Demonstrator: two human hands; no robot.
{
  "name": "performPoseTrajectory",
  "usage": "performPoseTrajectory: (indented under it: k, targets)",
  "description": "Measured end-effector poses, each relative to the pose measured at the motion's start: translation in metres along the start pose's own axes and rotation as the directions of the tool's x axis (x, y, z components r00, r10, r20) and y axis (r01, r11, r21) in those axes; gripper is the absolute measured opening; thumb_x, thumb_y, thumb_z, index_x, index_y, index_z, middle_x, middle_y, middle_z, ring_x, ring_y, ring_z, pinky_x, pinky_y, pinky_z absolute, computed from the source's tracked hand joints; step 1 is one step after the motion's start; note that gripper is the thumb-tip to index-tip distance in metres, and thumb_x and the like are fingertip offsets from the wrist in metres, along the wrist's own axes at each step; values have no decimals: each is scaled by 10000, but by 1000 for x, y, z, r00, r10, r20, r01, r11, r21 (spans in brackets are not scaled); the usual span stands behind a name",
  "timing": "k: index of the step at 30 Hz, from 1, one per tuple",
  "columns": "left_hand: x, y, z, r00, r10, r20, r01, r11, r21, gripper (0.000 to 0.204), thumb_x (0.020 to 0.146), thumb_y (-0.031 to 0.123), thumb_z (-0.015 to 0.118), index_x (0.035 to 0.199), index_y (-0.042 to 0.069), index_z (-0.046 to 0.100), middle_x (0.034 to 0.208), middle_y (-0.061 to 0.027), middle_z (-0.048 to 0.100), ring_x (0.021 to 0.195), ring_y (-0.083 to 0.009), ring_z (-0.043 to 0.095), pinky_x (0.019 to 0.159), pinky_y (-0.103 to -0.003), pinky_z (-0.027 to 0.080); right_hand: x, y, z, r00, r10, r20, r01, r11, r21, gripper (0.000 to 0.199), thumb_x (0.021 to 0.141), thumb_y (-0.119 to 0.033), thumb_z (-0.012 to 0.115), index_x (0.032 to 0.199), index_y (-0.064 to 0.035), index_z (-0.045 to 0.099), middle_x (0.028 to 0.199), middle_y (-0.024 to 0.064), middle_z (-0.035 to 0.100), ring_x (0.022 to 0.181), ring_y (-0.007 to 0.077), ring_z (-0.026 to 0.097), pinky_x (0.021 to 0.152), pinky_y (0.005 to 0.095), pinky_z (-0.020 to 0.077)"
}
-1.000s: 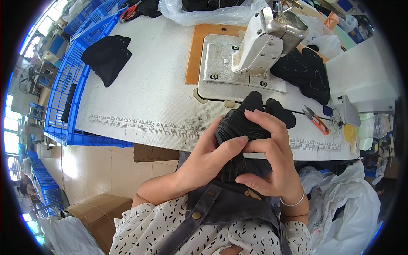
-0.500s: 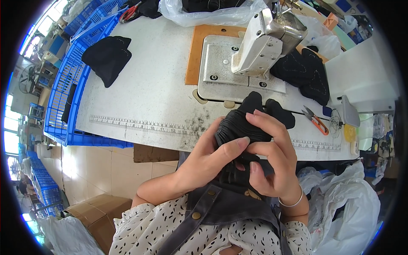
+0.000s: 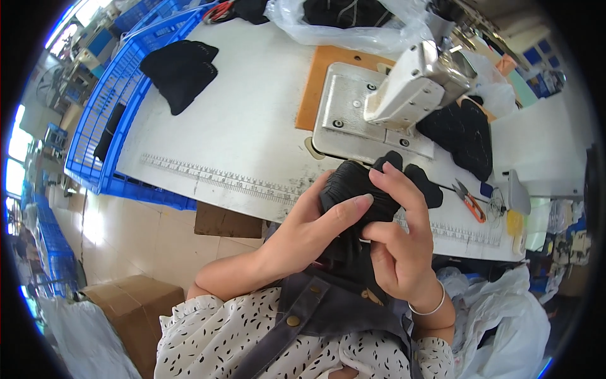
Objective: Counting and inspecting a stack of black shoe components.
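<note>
A black sewn fabric piece with ribbed, gathered folds and rounded lobes at its far end is held above the table's front edge, in front of the sewing machine. On its left side my left hand is closed, thumb laid along the top of the folds. From the right, my right hand pinches it, index finger stretched over its far part and the other fingers curled at its near side. Part of the fabric hangs below, against my dark apron.
Black cut pieces lie left by a blue basket; more black pieces lie right of the machine. Orange-handled snips rest at the right. A ruler strip runs along the front. Clear plastic bags stand lower right.
My view has tilted, so the table and machine appear shifted right and slightly lower. The fingers of my right hand have curled in closer on the fabric; my left hand keeps its hold.
</note>
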State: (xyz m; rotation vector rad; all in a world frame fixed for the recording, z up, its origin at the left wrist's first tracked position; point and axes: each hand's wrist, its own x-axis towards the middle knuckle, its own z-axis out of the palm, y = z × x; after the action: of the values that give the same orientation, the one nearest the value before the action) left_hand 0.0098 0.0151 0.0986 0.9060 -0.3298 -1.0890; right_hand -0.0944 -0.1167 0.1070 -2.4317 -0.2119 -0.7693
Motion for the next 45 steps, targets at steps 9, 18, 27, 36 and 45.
performPoseTrajectory:
  k: [9, 18, 27, 36, 45]
  targets:
    - [-1, 17, -22, 985, 164, -54, -167, 985, -53, 324, 918, 205, 517, 1159, 2, 441, 964, -18, 540, 845, -52, 502, 702, -210, 442, 49, -24, 9, 984, -44, 173, 70, 987, -143, 252, 748, -261, 620, 835, -34, 553, 1239, 200, 468, 1170, 402, 415, 901, 440, 358]
    - [3, 32, -49, 944, 219, -248, -217, 976, 36, 265, 908, 235, 536, 1079, 35, 504, 884, 4, 549, 761, -47, 504, 623, -194, 426, 88, -20, 32, 948, -84, 307, 134, 980, -144, 127, 709, -88, 589, 805, -30, 530, 1233, 181, 453, 1148, 373, 440, 932, 442, 351]
    - [36, 76, -113, 984, 174, -43, -113, 785, 609, 275, 887, 270, 540, 920, -3, 554, 681, -25, 559, 534, -82, 509, 450, -222, 411, 211, 82, 59, 990, 139, 8, -134, 969, -209, 151, 836, -108, 472, 898, 10, 540, 919, 202, 593, 892, 316, 579, 748, 417, 462]
    - [69, 77, -139, 987, 114, -113, -46, 875, 482, 273, 891, 284, 535, 901, 14, 571, 676, -16, 548, 525, -79, 498, 438, -218, 396, 230, 119, 166, 868, 447, 216, -140, 638, -757, 356, 797, -220, 530, 1090, -20, 548, 1124, 170, 583, 1061, 341, 547, 1009, 524, 258]
    - [67, 77, -136, 996, 90, 3, -80, 867, 492, 300, 893, 303, 535, 911, 5, 559, 671, -17, 539, 519, -80, 495, 435, -221, 394, 268, 189, 125, 928, 208, -311, -351, 768, -535, 202, 784, -101, 575, 949, 17, 572, 965, 166, 567, 937, 340, 561, 793, 411, 478]
